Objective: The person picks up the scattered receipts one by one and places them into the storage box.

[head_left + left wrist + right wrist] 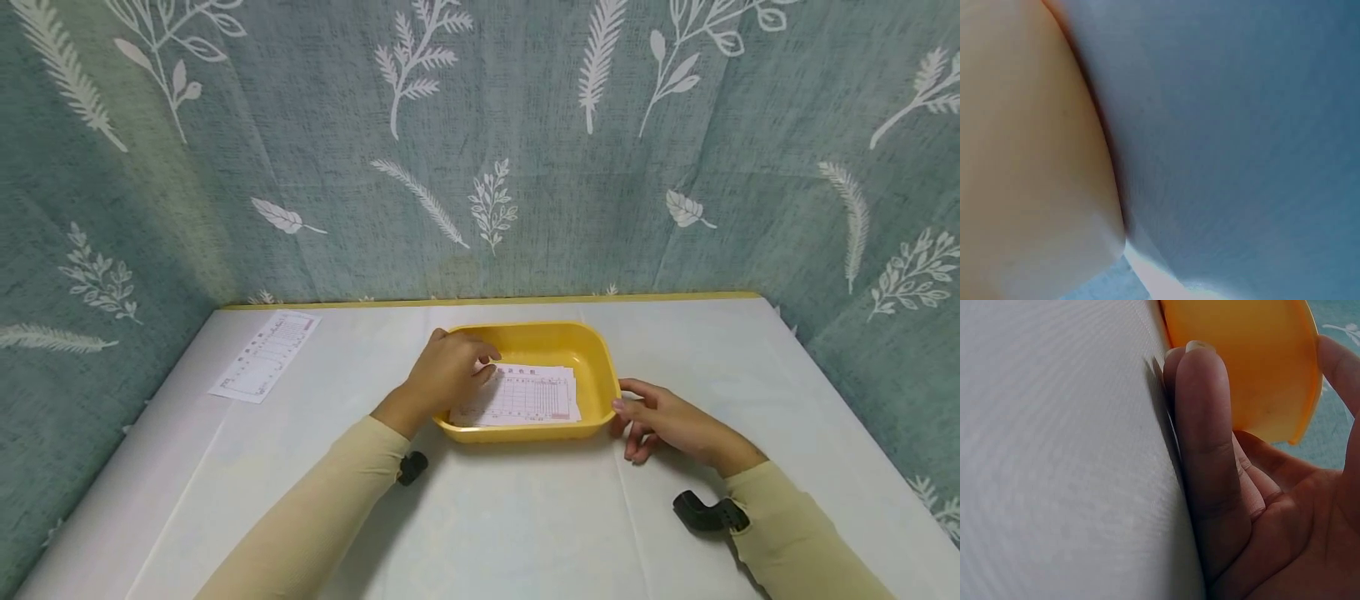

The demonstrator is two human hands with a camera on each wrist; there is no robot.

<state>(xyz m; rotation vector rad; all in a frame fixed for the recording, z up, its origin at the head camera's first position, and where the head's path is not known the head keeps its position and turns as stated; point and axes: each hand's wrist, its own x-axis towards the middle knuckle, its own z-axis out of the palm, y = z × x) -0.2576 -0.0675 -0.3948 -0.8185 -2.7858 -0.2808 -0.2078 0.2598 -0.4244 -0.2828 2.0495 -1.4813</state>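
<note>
A yellow plastic basin (592,375) sits on the white table, holding a small pile of printed form slips (536,396). My left hand (446,371) reaches over the basin's left rim, with thumb and forefinger bent and apart above the slips' left end. Its other fingers are hidden behind the hand. At the basin's right end is my right hand (667,421), thumb tip touching the rim and fingers loosely extended beside the outer wall. In the right wrist view those fingers (1204,412) lie low by the tabletop, close to the yellow wall. The left wrist view shows only sleeve and blurred table.
Another printed slip (266,354) lies alone at the table's back left. Green cloth with white leaf patterns (480,167) stands behind the table and along both sides. A black wrist mount (708,512) sticks out from the right sleeve, and a smaller black piece (412,467) from the left.
</note>
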